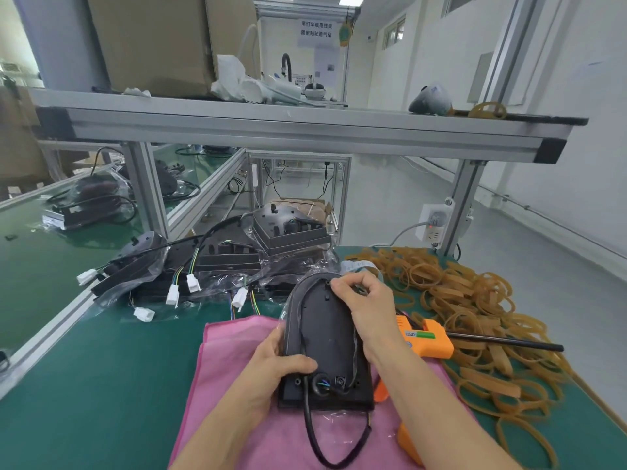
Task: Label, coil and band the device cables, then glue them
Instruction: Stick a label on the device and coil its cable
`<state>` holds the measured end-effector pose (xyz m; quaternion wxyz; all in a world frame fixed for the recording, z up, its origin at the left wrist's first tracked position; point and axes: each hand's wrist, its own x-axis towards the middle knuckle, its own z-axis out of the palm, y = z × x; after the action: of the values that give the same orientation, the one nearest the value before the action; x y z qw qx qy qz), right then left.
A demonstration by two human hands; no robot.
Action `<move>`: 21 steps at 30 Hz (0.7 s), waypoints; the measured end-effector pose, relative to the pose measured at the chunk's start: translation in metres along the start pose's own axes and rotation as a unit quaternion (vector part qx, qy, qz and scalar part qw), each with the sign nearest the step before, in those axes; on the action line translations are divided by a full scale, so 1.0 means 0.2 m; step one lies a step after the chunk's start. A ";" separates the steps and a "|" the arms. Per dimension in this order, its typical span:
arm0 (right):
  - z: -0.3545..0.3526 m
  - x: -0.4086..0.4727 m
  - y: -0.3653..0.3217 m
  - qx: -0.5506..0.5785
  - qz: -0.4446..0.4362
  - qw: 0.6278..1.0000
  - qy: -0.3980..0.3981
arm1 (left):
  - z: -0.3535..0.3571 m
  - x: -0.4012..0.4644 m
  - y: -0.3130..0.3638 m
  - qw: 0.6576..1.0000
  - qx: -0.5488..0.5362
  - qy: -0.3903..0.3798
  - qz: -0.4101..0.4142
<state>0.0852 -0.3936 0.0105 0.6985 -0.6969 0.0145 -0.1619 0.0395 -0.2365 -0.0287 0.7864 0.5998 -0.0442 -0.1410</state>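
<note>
A black device [324, 337] with a rounded far end lies on a pink cloth [237, 374] in front of me, partly in a clear bag. My left hand [278, 364] grips its left edge, thumb on the top face near the cable exit. My right hand [363, 307] curls over the rounded far end, fingertips pinching something small and dark there. A black cable [314, 439] leaves the near end of the device and loops over the cloth. An orange glue gun [429, 337] lies right of the device, partly behind my right wrist.
A heap of tan rubber bands [475, 300] covers the green mat on the right. More bagged black devices [220, 262] with white connectors [173, 295] are stacked beyond the cloth. An aluminium shelf frame [271, 130] crosses overhead; a power socket [432, 225] is mounted on its right post.
</note>
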 end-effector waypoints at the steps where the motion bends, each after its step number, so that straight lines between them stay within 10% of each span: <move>1: 0.00 0.00 0.01 -0.006 -0.008 1.000 0.003 | 0.01 0.01 0.02 1.000 -0.012 0.000 -0.020; 13: -0.02 0.02 0.00 0.061 -0.027 0.998 -0.020 | 0.03 0.14 0.09 0.971 -0.189 0.046 -0.142; 21: 0.01 0.03 0.03 0.038 -0.034 0.999 0.008 | 0.03 0.11 0.07 0.988 -0.105 0.056 -0.098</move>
<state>0.0924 -0.3924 0.0064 0.7182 -0.6688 -0.0096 -0.1918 0.0603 -0.2453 -0.0165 0.8286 0.5225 0.0736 -0.1872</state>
